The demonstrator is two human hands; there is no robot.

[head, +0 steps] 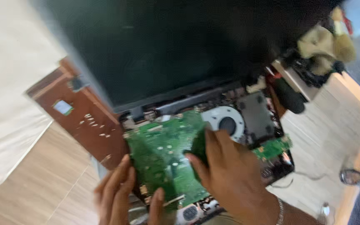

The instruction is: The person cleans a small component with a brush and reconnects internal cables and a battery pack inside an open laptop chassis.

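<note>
On green circuit board (159, 154), both hands.

Whole frame motion-blurred. Left hand (119, 196) cut off by bottom edge. Right hand (230, 175) hides part of green circuit board (157, 152). Beige lumpy object (326, 41) at top right too smeared to identify.

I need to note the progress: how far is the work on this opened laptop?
Done: the laptop's cover is off, so the green circuit board, the round fan and the dark screen are exposed. In hand: the right hand pinches a small green card on the board; the left hand steadies its edge. Left: the board is not lifted out.
</note>
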